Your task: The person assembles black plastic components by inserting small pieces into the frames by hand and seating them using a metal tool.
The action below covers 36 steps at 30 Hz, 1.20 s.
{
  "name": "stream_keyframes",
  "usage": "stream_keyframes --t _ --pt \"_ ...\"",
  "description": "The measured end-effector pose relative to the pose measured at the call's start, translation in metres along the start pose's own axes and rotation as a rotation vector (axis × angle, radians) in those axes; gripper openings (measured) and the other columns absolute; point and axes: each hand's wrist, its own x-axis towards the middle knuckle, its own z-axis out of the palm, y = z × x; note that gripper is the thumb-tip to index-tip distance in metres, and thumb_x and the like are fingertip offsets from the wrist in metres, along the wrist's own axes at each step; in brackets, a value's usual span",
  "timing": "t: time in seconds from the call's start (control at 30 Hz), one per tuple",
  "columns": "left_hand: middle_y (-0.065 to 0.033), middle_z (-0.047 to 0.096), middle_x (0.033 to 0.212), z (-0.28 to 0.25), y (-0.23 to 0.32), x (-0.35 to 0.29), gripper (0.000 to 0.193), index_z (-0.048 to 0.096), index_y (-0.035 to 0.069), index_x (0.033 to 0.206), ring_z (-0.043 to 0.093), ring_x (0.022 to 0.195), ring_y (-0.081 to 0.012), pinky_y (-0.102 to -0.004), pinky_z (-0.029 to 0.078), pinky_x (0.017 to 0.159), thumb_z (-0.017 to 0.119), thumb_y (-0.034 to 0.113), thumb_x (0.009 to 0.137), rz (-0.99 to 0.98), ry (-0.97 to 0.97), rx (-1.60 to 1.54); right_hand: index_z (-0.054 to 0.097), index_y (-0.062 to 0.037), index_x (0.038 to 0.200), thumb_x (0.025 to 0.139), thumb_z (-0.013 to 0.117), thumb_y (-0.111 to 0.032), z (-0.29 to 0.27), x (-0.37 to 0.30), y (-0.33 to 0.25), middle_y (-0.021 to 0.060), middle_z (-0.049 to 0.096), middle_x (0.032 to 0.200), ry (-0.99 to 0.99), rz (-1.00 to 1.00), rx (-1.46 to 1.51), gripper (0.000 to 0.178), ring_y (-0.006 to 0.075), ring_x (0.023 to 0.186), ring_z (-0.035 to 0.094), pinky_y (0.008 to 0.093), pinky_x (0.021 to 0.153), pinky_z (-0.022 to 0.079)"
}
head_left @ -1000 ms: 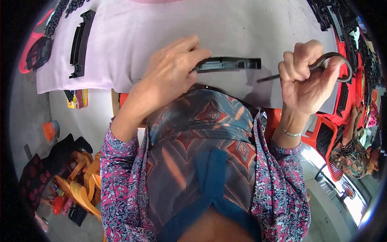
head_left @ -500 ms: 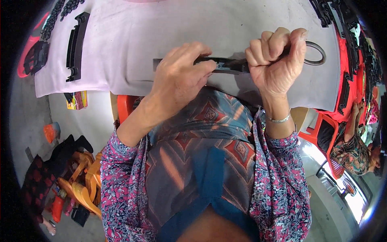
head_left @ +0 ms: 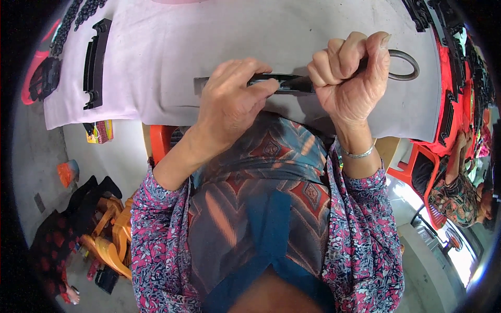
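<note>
My left hand (head_left: 229, 101) is closed round a long, narrow black plastic strip (head_left: 284, 78) just above the cloth, and its greyish far-left end sticks out past my knuckles. My right hand (head_left: 352, 78) grips a dark metal tool with a large oval loop handle (head_left: 416, 67) that shows to the right of the fist. From the fist's left side the tool's tapered shaft (head_left: 301, 83) runs into the strip's hollow side near my left thumb. Its tip is hidden by the strip and my left fingers, so I cannot tell its exact shape.
A similar black slotted part (head_left: 96, 65) lies on the pale cloth-covered table (head_left: 156, 52) at left. Black pieces (head_left: 65, 23) are heaped at the far left corner. More black parts (head_left: 449, 47) and red cloth (head_left: 443, 115) line the right, where another person (head_left: 459, 193) sits.
My right hand and the tool have shifted slightly left, pushing the shaft further along the strip. My left hand and the strip have barely moved.
</note>
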Motion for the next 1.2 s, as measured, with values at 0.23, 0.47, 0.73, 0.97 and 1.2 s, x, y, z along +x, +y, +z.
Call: stream_keyframes --t 0.23,0.47,0.73,0.97,1.2 --pt "-0.0072 0.067 0.106 0.002 -0.001 -0.001 0.03 0.071 0.011 0.098 0.063 0.097 -0.031 -0.0409 0.05 0.085 0.075 0.001 0.07 0.0 0.009 0.012 0.035 -0.0112 0.067 0.104 0.041 -0.056 0.008 0.002 -0.001 -0.0028 0.024 0.058 -0.063 -0.024 -0.108 0.058 0.01 0.049 0.016 0.028 0.045 0.015" --pt "-0.006 0.067 0.106 0.003 -0.002 -0.001 0.029 0.071 0.012 0.098 0.064 0.097 -0.03 -0.041 0.05 0.085 0.075 0.001 0.071 0.0 0.012 0.011 0.036 -0.0111 0.067 0.103 0.041 -0.06 0.006 0.002 0.001 -0.0025 0.026 0.058 -0.035 -0.008 0.017 0.06 0.0099 0.048 0.016 0.0279 0.045 0.015" --pt "-0.0052 0.068 0.106 0.003 -0.001 0.0 0.03 0.072 0.012 0.098 0.064 0.097 -0.0289 -0.0398 0.05 0.084 0.075 0.001 0.07 -0.015 0.004 0.012 0.038 -0.0109 0.068 0.103 0.041 -0.061 -0.01 0.001 0.001 -0.0024 0.026 0.057 -0.037 0.003 0.03 0.061 0.0102 0.048 0.016 0.0277 0.045 0.016" --pt "-0.0047 0.065 0.099 0.005 -0.003 0.002 0.021 0.071 0.009 0.089 0.064 0.089 -0.0258 -0.0375 0.048 0.082 0.073 0.002 0.069 0.041 0.052 0.003 0.038 -0.0129 0.068 0.103 0.038 -0.064 -0.014 0.004 0.006 -0.0036 0.025 0.057 -0.005 0.019 0.035 0.061 0.0093 0.047 0.015 0.0263 0.044 0.015" --pt "-0.0044 0.066 0.1 0.003 -0.001 0.004 0.02 0.07 0.008 0.09 0.064 0.091 -0.0255 -0.0377 0.048 0.083 0.072 0.002 0.071 0.023 0.012 0.02 0.035 -0.0137 0.067 0.103 0.033 -0.064 -0.005 0.005 0.012 -0.004 0.023 0.056 0.112 0.024 -0.044 0.062 0.0093 0.047 0.014 0.027 0.043 0.013"
